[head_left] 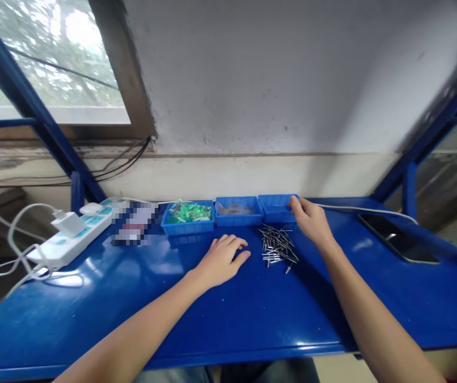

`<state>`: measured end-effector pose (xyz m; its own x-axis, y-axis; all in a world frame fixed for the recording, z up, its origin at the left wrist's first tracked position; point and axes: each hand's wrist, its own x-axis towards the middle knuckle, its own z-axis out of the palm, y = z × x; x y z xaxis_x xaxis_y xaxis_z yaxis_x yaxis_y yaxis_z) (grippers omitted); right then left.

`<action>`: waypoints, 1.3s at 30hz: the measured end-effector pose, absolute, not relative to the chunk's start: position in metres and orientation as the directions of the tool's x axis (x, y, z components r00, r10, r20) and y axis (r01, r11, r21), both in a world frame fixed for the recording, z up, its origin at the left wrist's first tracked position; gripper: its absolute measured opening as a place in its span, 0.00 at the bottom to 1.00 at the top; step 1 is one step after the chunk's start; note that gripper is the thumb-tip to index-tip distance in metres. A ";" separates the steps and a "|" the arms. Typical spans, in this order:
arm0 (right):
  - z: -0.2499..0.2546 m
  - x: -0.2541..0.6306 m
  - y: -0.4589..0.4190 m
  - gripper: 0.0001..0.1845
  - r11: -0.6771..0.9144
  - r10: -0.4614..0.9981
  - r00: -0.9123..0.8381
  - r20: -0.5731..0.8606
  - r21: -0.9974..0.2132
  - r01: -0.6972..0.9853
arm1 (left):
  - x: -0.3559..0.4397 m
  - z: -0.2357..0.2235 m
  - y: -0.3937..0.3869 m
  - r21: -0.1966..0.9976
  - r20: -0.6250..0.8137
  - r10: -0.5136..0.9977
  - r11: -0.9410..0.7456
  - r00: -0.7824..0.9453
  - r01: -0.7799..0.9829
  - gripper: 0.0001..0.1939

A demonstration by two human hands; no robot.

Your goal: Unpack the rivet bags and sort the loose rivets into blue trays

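My left hand (223, 259) rests palm down on the blue table (228, 314), fingers loosely curled, holding nothing. A pile of small metal pins (277, 246) lies just right of it. My right hand (309, 218) grips the near right corner of the rightmost of three small blue trays (274, 207). The middle tray (238, 211) holds clear bits. The left tray (188, 218) holds green parts.
A white power strip (77, 231) with plugs and cables sits at the left. A blurred box (135, 224) lies beside it. A dark phone (397, 238) with a white cable lies at the right. Blue frame posts rise on both sides.
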<state>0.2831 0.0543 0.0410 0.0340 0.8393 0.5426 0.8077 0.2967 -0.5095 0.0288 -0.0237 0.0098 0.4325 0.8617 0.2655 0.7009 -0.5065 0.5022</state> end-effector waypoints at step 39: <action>0.000 0.173 0.020 0.07 0.719 0.692 -0.595 0.408 -0.456 0.525 | -0.009 -0.003 -0.001 0.315 0.312 0.874 -0.466 0.373 0.827 0.09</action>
<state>0.1733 0.0202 0.0003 -0.5950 0.6925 0.4080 0.5246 0.7192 -0.4556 -0.0093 -0.0008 -0.0028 0.3731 0.8737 0.3122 0.8270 -0.4657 0.3149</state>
